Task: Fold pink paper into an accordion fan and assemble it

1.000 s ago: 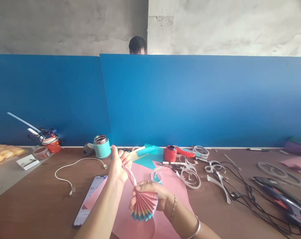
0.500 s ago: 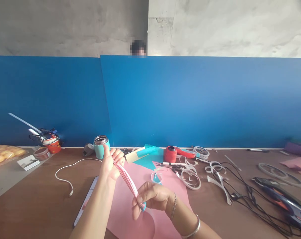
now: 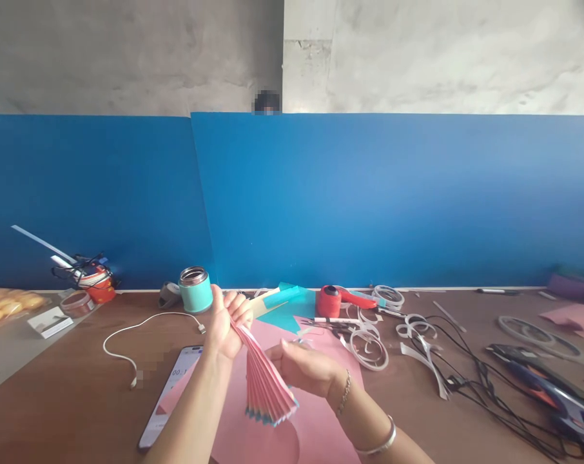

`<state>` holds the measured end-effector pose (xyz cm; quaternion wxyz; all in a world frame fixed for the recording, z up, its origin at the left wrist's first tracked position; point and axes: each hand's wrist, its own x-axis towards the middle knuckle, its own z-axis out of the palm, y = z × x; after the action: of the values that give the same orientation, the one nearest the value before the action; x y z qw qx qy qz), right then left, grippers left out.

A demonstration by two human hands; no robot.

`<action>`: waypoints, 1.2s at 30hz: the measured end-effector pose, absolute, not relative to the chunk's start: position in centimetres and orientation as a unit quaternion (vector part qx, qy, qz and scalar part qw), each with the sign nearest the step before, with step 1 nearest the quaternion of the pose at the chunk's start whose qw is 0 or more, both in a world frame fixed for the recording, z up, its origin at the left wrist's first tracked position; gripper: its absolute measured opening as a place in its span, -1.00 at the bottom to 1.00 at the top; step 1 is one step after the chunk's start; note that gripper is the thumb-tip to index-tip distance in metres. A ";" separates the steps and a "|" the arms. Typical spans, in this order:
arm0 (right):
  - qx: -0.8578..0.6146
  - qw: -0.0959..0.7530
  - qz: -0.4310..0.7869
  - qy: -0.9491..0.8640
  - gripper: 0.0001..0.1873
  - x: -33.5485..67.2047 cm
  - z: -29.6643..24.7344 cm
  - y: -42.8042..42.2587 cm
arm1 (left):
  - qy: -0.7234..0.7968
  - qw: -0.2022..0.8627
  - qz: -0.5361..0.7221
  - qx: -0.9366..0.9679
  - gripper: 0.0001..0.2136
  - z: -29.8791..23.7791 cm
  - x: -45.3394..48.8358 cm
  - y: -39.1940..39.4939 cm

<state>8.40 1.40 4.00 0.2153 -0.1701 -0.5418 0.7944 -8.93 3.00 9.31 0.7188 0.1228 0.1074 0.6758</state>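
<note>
My left hand (image 3: 230, 327) is closed around the narrow upper end of a pleated pink paper fan (image 3: 267, 380). The fan hangs down toward me with its folds partly spread, and blue trim runs along its lower edge. Close against the fan's right side is my right hand (image 3: 309, 370). Its fingers reach behind the folds, so their grip is hidden. Beneath both hands lies a large pink paper sheet (image 3: 335, 412). A phone (image 3: 176, 380) with a timer on its screen is on the brown table, partly covered by my left forearm.
Behind my left hand stands a teal cup (image 3: 196, 293); a white cable (image 3: 127, 322) curves to its left. Teal paper (image 3: 296, 306), a red tape roll (image 3: 329, 301) and white strip coils (image 3: 369, 348) lie farther back. Black cables (image 3: 490, 386) are at right. A blue partition (image 3: 369, 200) closes the back.
The pleated paper's lower end has spread from a narrow bundle into a fan. My right hand has moved up from that end to the fan's side. My left hand keeps its grip.
</note>
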 end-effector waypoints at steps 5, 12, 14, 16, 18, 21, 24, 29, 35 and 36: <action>-0.201 0.251 0.839 -0.439 -0.38 7.2 3.5 1.1 | 0.157 0.720 0.650 0.186 -0.49 8.7 -5.8 2.4; -0.217 0.390 0.794 -0.412 -0.65 7.2 4.7 0.9 | 0.313 0.736 0.529 0.284 -0.46 8.0 -5.5 1.8; -0.211 0.429 0.773 -0.418 -0.67 7.3 4.9 1.1 | 0.359 0.717 0.471 0.368 -0.55 7.7 -5.4 1.6; -0.221 0.456 0.744 -0.435 -0.68 7.5 5.1 1.3 | 0.401 0.667 0.454 0.434 -0.66 7.6 -5.1 1.3; -0.239 0.462 0.717 -0.464 -0.69 7.6 5.1 1.4 | 0.420 0.624 0.469 0.463 -0.69 7.7 -4.9 1.2; -0.251 0.429 0.704 -0.508 -0.69 8.0 5.2 1.6 | 0.425 0.603 0.492 0.462 -0.66 7.9 -4.7 1.1; -0.262 0.378 0.723 -0.516 -0.64 8.5 5.0 1.8 | 0.425 0.582 0.519 0.460 -0.68 7.5 -4.6 1.5; -0.315 0.315 0.740 -0.504 -0.68 9.2 4.9 2.1 | 0.428 0.535 0.574 0.448 -0.69 6.6 -5.2 2.5; -0.329 0.259 0.717 -0.558 -0.72 9.5 6.1 1.5 | 0.461 0.503 0.596 0.424 -0.67 7.7 -7.3 2.9; -0.334 0.254 0.715 -0.559 -0.72 9.5 6.2 1.4 | 0.461 0.506 0.598 0.417 -0.67 7.8 -7.6 3.0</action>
<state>9.49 1.41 6.22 0.2544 -0.3342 -0.5591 0.7148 -7.57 2.96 7.81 0.5060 0.4174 0.4609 0.5978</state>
